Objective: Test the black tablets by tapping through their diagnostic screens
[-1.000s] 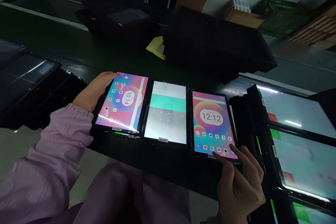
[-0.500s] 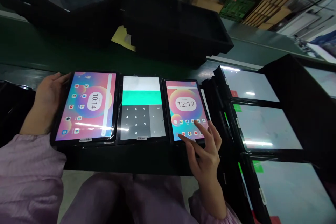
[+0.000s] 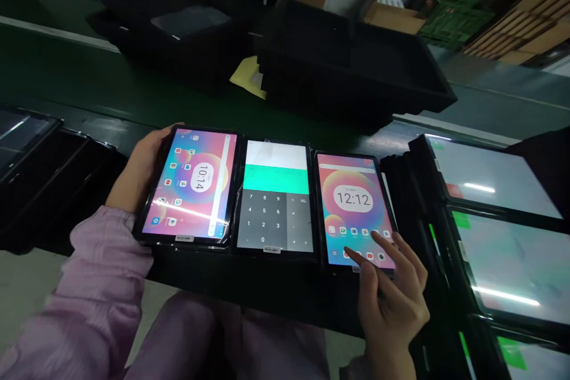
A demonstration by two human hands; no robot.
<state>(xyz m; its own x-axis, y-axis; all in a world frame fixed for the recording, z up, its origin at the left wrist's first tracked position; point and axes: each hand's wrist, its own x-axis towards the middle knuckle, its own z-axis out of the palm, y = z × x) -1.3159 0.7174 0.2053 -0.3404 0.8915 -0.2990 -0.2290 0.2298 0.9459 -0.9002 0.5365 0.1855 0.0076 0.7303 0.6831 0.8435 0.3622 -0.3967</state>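
Observation:
Three tablets lie side by side on a black bench edge. My left hand grips the left edge of the leftmost tablet, whose screen shows app icons and 10:14, and the tablet sits at a slant. The middle tablet shows a calculator keypad under a green band. My right hand has its fingers spread, with the fingertips on the lower screen of the right tablet, which reads 12:12.
Black trays and a yellow sheet stand on a green conveyor belt. More tablets with pale screens lie in black holders at the right. A dark stack sits at the left. Cardboard boxes and a green crate stand behind.
My view has swung back to the left of where it was half a second ago. My left hand has turned the left tablet to a slant, and my right fingers have curled closer together.

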